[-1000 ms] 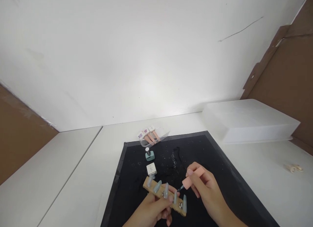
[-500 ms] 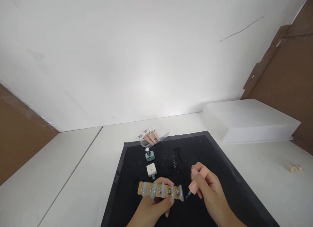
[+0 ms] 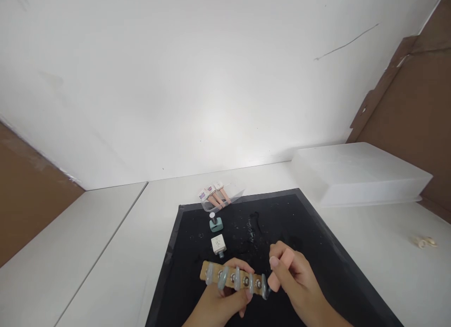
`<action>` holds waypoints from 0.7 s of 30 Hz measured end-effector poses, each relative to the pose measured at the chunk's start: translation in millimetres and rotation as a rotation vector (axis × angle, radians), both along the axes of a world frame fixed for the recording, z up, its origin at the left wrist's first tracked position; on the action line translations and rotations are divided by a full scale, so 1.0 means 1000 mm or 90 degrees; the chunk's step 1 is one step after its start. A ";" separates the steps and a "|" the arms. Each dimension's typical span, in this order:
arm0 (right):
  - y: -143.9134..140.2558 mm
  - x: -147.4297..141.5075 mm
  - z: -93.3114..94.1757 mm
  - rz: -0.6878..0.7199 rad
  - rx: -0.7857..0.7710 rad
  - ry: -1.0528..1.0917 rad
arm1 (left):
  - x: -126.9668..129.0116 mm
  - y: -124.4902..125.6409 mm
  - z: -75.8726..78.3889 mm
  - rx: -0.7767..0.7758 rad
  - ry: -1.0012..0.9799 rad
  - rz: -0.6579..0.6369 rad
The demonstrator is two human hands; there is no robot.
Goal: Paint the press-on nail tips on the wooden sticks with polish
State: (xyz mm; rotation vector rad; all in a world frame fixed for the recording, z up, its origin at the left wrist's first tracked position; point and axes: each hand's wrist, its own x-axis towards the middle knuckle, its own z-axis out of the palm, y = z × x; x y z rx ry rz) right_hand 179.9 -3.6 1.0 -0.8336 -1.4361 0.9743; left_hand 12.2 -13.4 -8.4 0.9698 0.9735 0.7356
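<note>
My left hand (image 3: 221, 304) grips a wooden bar (image 3: 233, 277) that carries several pale grey-blue false nails, held just above a black mat (image 3: 310, 233). My right hand (image 3: 296, 277) holds a pink brush cap (image 3: 280, 269), its tip at the rightmost nail on the bar. An open teal polish bottle (image 3: 215, 222) stands on the mat farther back, with a white square-topped bottle (image 3: 218, 245) just in front of it.
A clear tray (image 3: 214, 199) with three pink-capped bottles lies at the mat's far edge. A white lidded plastic box (image 3: 355, 174) sits at the right on the white table. A small beige object (image 3: 424, 242) lies far right. A white wall rises behind.
The bar went from tilted to nearly level in my left hand. My right hand swung the brush off to the right, then brought it back to the bar's right end.
</note>
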 end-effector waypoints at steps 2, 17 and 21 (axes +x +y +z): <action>0.000 0.000 0.000 -0.014 0.008 0.001 | 0.000 -0.001 0.001 -0.011 -0.007 -0.003; -0.002 0.000 -0.002 0.003 -0.030 0.047 | -0.003 -0.002 0.005 -0.027 -0.029 -0.014; -0.004 0.002 -0.003 0.070 -0.009 0.026 | -0.001 -0.001 0.007 -0.041 -0.038 -0.007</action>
